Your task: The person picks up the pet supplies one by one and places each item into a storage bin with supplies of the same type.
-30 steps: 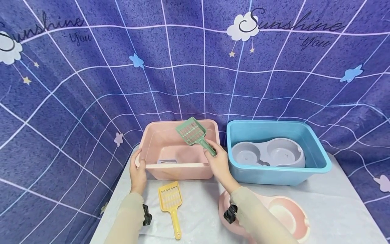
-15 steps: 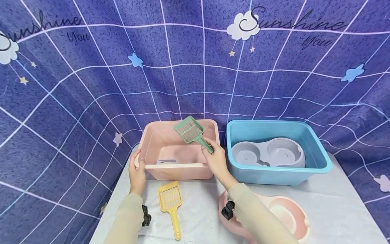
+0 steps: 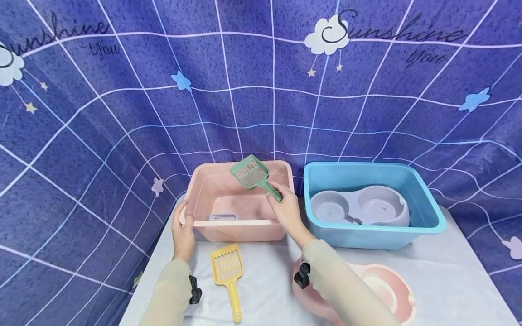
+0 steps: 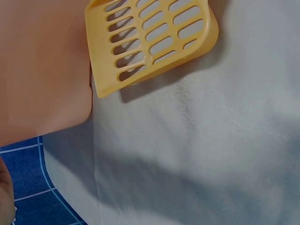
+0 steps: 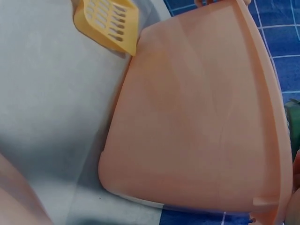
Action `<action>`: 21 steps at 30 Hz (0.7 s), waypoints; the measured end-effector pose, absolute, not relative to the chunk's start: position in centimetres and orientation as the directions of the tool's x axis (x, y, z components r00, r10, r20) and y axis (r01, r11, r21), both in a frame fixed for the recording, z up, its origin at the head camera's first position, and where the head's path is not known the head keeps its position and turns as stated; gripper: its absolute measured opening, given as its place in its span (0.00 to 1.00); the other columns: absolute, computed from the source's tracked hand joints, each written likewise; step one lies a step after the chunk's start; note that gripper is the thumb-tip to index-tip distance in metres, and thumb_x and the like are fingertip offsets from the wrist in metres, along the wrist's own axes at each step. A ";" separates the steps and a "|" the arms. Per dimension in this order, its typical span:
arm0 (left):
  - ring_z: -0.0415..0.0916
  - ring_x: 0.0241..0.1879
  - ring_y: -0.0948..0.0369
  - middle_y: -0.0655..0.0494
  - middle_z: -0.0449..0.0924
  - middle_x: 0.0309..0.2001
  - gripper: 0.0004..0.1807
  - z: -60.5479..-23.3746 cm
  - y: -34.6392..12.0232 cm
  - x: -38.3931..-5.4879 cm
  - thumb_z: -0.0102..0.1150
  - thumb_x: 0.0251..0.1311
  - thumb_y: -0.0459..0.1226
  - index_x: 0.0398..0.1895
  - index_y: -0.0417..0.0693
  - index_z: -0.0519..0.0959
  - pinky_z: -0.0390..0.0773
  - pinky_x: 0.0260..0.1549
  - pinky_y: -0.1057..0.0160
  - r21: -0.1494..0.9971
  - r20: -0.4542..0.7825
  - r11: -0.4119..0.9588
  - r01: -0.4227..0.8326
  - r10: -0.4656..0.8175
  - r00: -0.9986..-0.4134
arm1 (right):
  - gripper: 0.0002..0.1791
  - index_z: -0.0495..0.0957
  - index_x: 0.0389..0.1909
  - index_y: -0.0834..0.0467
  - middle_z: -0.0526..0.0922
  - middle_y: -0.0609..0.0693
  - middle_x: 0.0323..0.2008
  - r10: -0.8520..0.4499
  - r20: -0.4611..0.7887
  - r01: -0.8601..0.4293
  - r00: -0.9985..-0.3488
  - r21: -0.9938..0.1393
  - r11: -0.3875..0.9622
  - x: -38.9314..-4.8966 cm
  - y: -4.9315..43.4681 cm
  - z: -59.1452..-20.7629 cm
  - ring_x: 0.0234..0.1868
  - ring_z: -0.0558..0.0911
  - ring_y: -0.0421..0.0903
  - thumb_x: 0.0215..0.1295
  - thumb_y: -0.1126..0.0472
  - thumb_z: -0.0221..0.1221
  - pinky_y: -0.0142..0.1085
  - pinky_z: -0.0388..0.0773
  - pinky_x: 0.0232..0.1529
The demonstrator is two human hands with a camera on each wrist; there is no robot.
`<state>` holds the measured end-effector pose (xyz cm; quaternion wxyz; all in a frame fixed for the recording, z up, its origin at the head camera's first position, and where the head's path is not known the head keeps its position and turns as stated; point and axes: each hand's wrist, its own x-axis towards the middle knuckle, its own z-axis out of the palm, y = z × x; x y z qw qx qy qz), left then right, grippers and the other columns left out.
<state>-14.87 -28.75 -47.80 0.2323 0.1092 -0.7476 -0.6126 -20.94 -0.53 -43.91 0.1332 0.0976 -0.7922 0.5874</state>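
Note:
My right hand (image 3: 287, 210) grips the handle of a green slotted litter scoop (image 3: 250, 172), its head raised over the pink litter box (image 3: 240, 230). At the left end of that box, my left hand (image 3: 183, 233) holds the rim, thumb on the near side. A pale lavender slotted piece (image 3: 222, 217) lies inside near the front wall, partly hidden by it. In front of the box a yellow litter scoop (image 3: 228, 267) rests on the table, handle toward me; its head shows large in the left wrist view.
Right of the pink box stands a blue litter box (image 3: 367, 235) with a grey double pet bowl (image 3: 381, 203) inside. A pink double bowl (image 3: 385, 290) sits on the white-covered table (image 3: 444, 280), partly under my right forearm. A patterned blue curtain (image 3: 261, 104) hangs behind.
The green scoop and my right hand have shifted slightly left and a little up over the pink box. My left hand stays on the rim.

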 end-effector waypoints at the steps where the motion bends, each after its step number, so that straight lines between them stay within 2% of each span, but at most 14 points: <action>1: 0.57 0.71 0.50 0.46 0.61 0.72 0.24 -47.6 -28.7 -14.7 0.44 0.72 0.30 0.70 0.40 0.66 0.58 0.71 0.54 0.967 0.212 0.227 0.118 -0.450 -0.868 | 0.22 0.81 0.58 0.58 0.84 0.53 0.50 0.002 0.321 -0.306 -0.947 -0.904 0.298 -21.0 -0.6 -44.0 0.45 0.81 0.48 0.62 0.65 0.61 0.45 0.78 0.49; 8: 0.57 0.71 0.52 0.47 0.62 0.71 0.24 -47.6 -28.5 -14.7 0.44 0.72 0.30 0.70 0.39 0.66 0.58 0.70 0.56 0.962 0.230 0.240 0.132 -0.446 -0.865 | 0.21 0.82 0.57 0.57 0.84 0.53 0.52 0.005 0.313 -0.290 -0.950 -0.886 0.361 -21.2 -0.6 -44.5 0.48 0.81 0.49 0.61 0.64 0.62 0.46 0.78 0.51; 10: 0.57 0.71 0.52 0.47 0.62 0.71 0.23 -47.8 -28.6 -14.7 0.45 0.72 0.30 0.69 0.40 0.66 0.57 0.71 0.55 0.964 0.225 0.233 0.131 -0.449 -0.865 | 0.21 0.82 0.57 0.56 0.84 0.53 0.51 -0.008 0.308 -0.287 -0.951 -0.877 0.385 -21.2 -0.6 -44.7 0.47 0.82 0.49 0.61 0.63 0.62 0.47 0.78 0.51; 12: 0.57 0.71 0.55 0.51 0.63 0.71 0.23 -48.7 -28.9 -15.0 0.45 0.73 0.32 0.70 0.44 0.67 0.57 0.70 0.58 0.963 0.229 0.233 0.133 -0.454 -0.861 | 0.21 0.82 0.57 0.56 0.84 0.52 0.50 -0.025 0.303 -0.286 -0.953 -0.866 0.410 -21.2 -0.6 -44.8 0.46 0.82 0.49 0.61 0.62 0.62 0.47 0.78 0.49; 17: 0.57 0.70 0.55 0.52 0.62 0.71 0.23 -49.0 -29.2 -15.3 0.44 0.73 0.33 0.70 0.46 0.67 0.58 0.69 0.62 0.964 0.226 0.230 0.130 -0.461 -0.858 | 0.21 0.82 0.57 0.55 0.85 0.51 0.49 -0.048 0.295 -0.284 -0.954 -0.843 0.456 -21.0 -0.6 -44.6 0.41 0.81 0.48 0.62 0.60 0.62 0.47 0.78 0.44; 21: 0.58 0.70 0.56 0.53 0.63 0.71 0.23 -49.9 -29.5 -15.7 0.44 0.73 0.33 0.70 0.47 0.67 0.59 0.68 0.64 0.964 0.230 0.231 0.131 -0.474 -0.850 | 0.20 0.82 0.57 0.53 0.85 0.49 0.50 -0.054 0.282 -0.272 -0.958 -0.828 0.491 -20.9 -0.5 -44.5 0.45 0.82 0.48 0.63 0.58 0.61 0.49 0.79 0.44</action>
